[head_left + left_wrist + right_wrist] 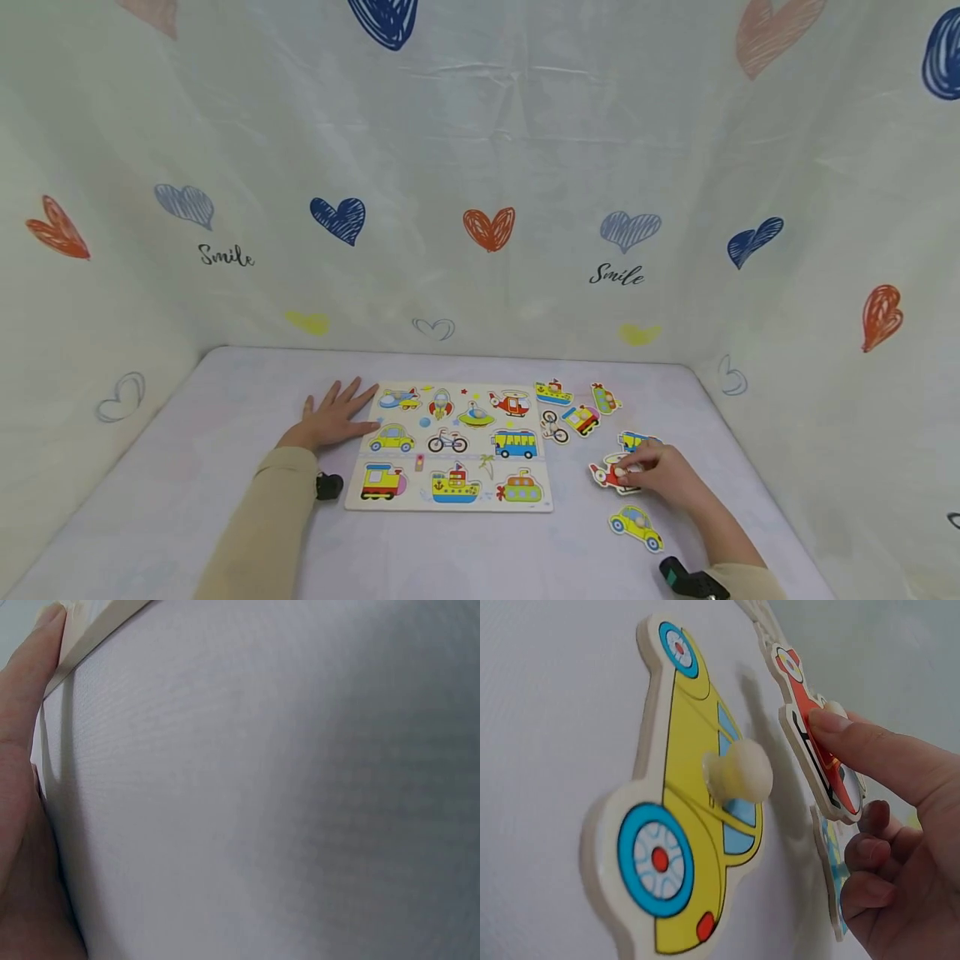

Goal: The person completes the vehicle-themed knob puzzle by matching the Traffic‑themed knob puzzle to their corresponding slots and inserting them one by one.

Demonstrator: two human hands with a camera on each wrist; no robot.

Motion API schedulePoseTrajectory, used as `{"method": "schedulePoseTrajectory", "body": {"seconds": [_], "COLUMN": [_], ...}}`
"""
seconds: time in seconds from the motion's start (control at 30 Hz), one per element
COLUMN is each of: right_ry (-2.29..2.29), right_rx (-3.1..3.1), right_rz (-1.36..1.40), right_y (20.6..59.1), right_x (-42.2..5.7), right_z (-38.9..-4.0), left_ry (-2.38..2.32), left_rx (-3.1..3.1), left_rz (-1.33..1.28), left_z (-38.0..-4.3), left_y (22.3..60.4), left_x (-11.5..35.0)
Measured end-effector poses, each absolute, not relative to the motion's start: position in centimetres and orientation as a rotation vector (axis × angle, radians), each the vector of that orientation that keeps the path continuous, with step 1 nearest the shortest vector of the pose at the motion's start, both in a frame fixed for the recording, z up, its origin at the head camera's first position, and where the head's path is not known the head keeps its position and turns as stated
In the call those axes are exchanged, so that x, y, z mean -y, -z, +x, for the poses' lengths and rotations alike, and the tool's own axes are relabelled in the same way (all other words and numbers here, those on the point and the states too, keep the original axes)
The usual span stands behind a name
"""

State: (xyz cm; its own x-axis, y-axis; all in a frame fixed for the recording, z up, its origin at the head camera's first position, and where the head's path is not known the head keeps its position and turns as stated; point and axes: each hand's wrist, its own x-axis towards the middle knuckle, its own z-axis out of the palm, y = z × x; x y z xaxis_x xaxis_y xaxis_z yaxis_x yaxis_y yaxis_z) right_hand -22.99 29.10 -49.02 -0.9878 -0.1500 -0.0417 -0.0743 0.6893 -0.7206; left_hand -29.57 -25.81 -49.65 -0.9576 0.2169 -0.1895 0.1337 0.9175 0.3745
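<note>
My right hand [663, 473] pinches the small knob of a red helicopter puzzle piece [804, 712] between thumb and finger. In the right wrist view the piece looks tilted and slightly off the table. Just below it lies a yellow car piece [694, 802] with a round pale knob. A blue bus piece [632, 439] is partly hidden behind my right hand. My left hand [326, 421] lies with fingers spread at the left side of a puzzle board [450, 505], thumb touching its edge [94, 634]. Vehicle pictures cover the board.
Right of the board lie a boat piece [553, 392], a submarine piece [604, 398], a train piece [581, 420] and a bicycle piece [553, 427]. A pale cloth covers the table [450, 558]. Behind it hangs a curtain [525, 150] printed with hearts.
</note>
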Motion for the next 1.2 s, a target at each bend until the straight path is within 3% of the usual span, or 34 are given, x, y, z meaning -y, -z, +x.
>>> {"method": "schedulePoseTrajectory", "body": {"seconds": [0.5, 1.2], "right_ry": [1.363, 1.471], "right_rx": [-2.828, -2.79], "right_rz": [-0.048, -0.1], "right_y": [47.6, 48.3], "right_x": [-23.7, -16.6], "right_z": [-24.6, -28.9], "left_ry": [-0.528, -0.528], "left_rx": [-2.84, -2.85], "left_rz": [0.271, 0.26], "left_z": [-29.7, -29.8], "left_y": [49.9, 50.0], "left_x": [26.3, 25.9]}}
